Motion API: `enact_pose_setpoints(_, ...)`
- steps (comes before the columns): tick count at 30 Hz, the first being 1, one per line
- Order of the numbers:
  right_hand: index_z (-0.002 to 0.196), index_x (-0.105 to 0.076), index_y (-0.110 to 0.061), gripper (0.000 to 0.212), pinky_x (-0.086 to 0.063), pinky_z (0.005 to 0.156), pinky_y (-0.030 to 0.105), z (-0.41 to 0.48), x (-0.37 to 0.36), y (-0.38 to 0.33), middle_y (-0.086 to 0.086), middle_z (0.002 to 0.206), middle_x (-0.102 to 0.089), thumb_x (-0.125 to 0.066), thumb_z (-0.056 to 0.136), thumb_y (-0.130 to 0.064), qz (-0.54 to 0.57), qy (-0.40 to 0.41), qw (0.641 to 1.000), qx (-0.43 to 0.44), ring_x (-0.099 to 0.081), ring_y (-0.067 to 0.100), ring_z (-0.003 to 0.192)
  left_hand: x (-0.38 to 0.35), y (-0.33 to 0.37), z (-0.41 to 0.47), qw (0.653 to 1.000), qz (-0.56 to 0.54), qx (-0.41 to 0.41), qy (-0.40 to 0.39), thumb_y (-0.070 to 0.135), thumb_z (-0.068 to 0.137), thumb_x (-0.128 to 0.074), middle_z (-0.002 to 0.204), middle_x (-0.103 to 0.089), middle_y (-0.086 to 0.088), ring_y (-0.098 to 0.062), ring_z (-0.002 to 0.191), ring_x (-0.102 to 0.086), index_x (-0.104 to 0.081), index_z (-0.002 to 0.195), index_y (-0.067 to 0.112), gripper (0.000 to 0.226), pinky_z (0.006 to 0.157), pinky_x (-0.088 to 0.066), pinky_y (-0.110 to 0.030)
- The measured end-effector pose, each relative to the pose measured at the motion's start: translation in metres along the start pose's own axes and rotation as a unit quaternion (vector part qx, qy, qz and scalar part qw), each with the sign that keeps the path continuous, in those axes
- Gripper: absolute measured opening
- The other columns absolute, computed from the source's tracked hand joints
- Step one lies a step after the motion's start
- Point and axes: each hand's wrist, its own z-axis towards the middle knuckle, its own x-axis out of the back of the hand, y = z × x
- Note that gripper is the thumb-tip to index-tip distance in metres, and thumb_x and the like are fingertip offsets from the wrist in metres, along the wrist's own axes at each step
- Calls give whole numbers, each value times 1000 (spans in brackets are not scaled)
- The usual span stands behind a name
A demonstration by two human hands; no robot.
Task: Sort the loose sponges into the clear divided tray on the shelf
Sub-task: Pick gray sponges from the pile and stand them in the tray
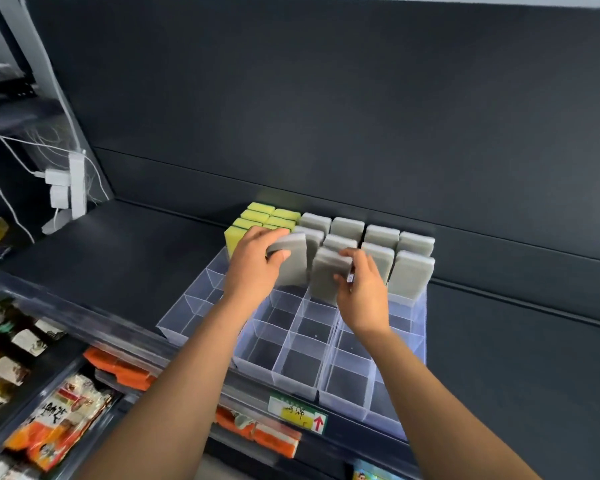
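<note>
A clear divided tray (293,374) sits on the dark shelf (118,258). Its back rows hold upright yellow sponges (257,216) at the left and grey sponges (381,237) to the right. My left hand (253,268) grips a grey sponge (293,263) upright over a middle-left compartment. My right hand (362,292) pinches the top edge of another grey sponge (326,277) that stands in the compartment beside it. The front compartments hold nothing.
A green and yellow price label (297,414) with a red arrow is fixed to the shelf's front edge. Packaged goods (59,414) fill the lower shelf at the left. A white power strip with cables (71,188) hangs at the left wall.
</note>
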Motion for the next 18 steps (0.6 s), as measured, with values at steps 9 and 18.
enact_pose_setpoints(9,115,-55,-12,32,-48,78,39,-6,-17,3,5,117,-52,-57,84,-2,-87,19,996,-9,-51,28,104,-1,-18,18,992,3,-58,-115,10,88,-61,118,-53,2,-11,97,-48,-59,124,18,37,85,-37,-20)
enact_pose_setpoints(18,116,-60,-9,36,-51,79,38,-6,-19,-3,7,117,-56,-60,81,1,-145,35,989,20,-55,29,102,-19,-39,25,980,52,-104,-163,9,88,-60,124,-51,-1,-18,107,-52,-60,124,16,37,90,-40,-24)
